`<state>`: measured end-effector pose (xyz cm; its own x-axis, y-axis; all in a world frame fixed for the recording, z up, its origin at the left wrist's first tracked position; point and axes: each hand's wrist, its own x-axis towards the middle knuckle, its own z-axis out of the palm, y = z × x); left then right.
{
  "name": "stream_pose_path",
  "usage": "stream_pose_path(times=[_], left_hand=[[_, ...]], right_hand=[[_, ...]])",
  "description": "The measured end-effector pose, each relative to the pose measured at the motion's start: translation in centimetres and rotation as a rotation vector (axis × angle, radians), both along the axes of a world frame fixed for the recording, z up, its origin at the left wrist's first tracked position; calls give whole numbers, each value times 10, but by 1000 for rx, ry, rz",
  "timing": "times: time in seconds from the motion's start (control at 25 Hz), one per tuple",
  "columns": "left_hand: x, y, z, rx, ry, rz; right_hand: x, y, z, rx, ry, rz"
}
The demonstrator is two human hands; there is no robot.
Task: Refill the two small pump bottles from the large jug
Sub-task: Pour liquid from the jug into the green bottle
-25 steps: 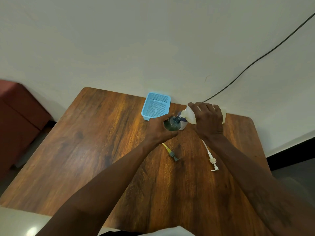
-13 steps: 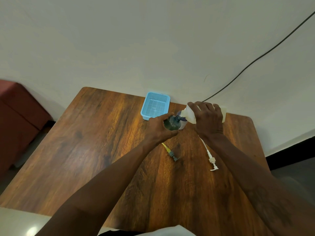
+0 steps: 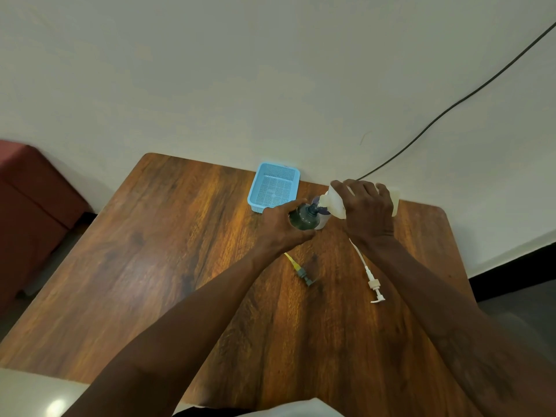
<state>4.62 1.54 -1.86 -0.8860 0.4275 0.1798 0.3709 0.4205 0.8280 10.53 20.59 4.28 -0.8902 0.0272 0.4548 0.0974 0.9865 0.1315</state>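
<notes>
Two hands share this pour. Your left hand [image 3: 281,227] is wrapped round the dark small bottle [image 3: 304,219], which stands on the worktop [image 3: 180,266] close to the far edge, right of its middle. Your right hand [image 3: 368,215] grips the pale jug [image 3: 335,203] from above, tipped so its spout drops toward the bottle necks. A second, paler bottle [image 3: 324,219] stands hard against the dark one's right side. Brace the bottle firmly against the worktop, hold the spout low over the open mouth, and let only a thin stream run. A jug this much bigger than the neck will probably surge if you tilt it further. Ease the tilt back early, since the dark body will likely hide the rising level. From here you cannot tell which of the two mouths the spout feeds. No stream shows, and your fingers cover most of the jug's body. Both pumps lie loose nearer you: the yellow-tubed pump [image 3: 301,270] under your left wrist and the white pump [image 3: 373,285] beside your right forearm. A blue basket [image 3: 272,188] sits at the far edge, just left of the bottles.
</notes>
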Motion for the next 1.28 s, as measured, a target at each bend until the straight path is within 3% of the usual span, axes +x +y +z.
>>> stream_pose_path(times=[1.28], left_hand=[[-1, 3, 0, -5, -4, 13]], right_hand=[[-1, -1, 3, 1, -9, 2]])
